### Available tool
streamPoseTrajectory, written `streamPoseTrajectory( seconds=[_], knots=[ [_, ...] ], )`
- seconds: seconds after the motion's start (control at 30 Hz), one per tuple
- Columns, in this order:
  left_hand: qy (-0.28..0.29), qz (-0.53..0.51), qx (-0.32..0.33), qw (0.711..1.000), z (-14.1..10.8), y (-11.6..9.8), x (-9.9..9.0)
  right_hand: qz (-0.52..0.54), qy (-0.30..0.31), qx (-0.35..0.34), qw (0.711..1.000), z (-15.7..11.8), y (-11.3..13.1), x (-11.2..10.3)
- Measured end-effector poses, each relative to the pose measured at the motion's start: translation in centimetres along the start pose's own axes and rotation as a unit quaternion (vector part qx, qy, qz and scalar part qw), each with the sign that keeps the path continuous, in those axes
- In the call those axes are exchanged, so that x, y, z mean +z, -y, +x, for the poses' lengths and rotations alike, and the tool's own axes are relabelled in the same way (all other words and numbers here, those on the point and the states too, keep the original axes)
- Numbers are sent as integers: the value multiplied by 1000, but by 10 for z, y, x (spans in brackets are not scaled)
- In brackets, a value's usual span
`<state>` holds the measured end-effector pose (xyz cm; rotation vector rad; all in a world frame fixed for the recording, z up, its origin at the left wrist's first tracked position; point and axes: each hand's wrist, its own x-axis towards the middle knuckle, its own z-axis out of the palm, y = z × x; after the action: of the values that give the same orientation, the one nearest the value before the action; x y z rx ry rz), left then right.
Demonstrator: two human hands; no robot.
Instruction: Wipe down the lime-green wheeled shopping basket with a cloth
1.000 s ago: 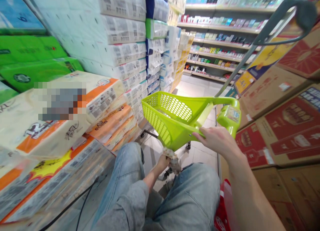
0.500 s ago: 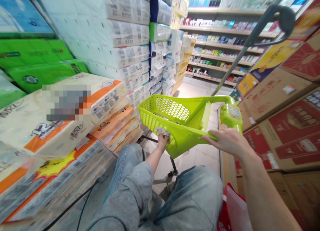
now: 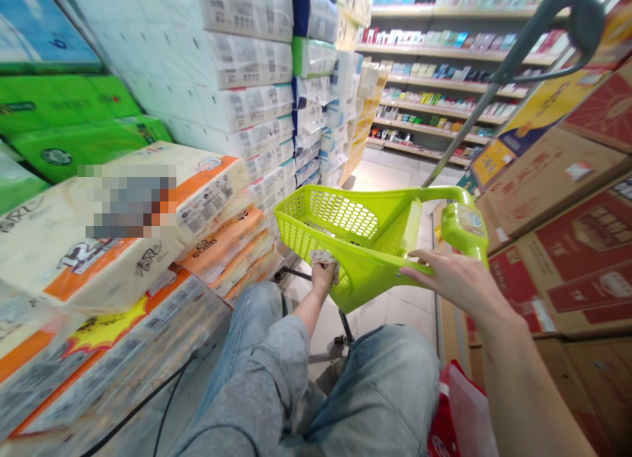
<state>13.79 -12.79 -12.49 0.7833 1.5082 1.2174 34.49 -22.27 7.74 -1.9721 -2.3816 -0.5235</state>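
A lime-green plastic basket (image 3: 368,272) with perforated sides stands in front of my knees on dark metal legs. My left hand (image 3: 323,276) is closed on a crumpled whitish cloth (image 3: 322,255) and presses it against the near side of the basket, by the perforated patch. With my right hand (image 3: 447,272) I grip the basket's rim near its handle end, thumb below and fingers over the edge. The green handle part (image 3: 464,223) lies just beyond that hand. A grey pole with a looped end (image 3: 469,124) rises behind the basket.
Stacked tissue packs (image 3: 118,226) fill the left side, with taller white stacks (image 3: 247,62) behind. Cardboard cartons (image 3: 582,246) line the right. Product shelves (image 3: 444,81) stand at the back. A red and white bag (image 3: 459,411) is beside my right knee, and a black cable (image 3: 143,401) hangs lower left.
The basket's handle end and my right hand have shifted slightly right. The cloth and my left hand have moved very slightly right along with the basket.
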Motion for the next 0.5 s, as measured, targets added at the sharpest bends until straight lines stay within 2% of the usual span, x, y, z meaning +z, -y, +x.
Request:
streamPoseTrajectory(
  seconds=[0.07,0.17,0.27,0.37,0.5],
  knots=[
    [0,12,8,1000,0,1,-1,7,-12,5,1000,7,14,-2],
    [6,17,20,1000,4,3,-4,22,3,-5,1000,24,38,-2],
    [11,9,29,999,7,12,-10,41,78,-63,994,43,56,4],
    [7,-7,17,1000,2,29,-22,31,126,-44,991,52,63,11],
    [8,-46,-19,999,-16,54,-36,12,100,-43,994,48,61,16]
  ],
)
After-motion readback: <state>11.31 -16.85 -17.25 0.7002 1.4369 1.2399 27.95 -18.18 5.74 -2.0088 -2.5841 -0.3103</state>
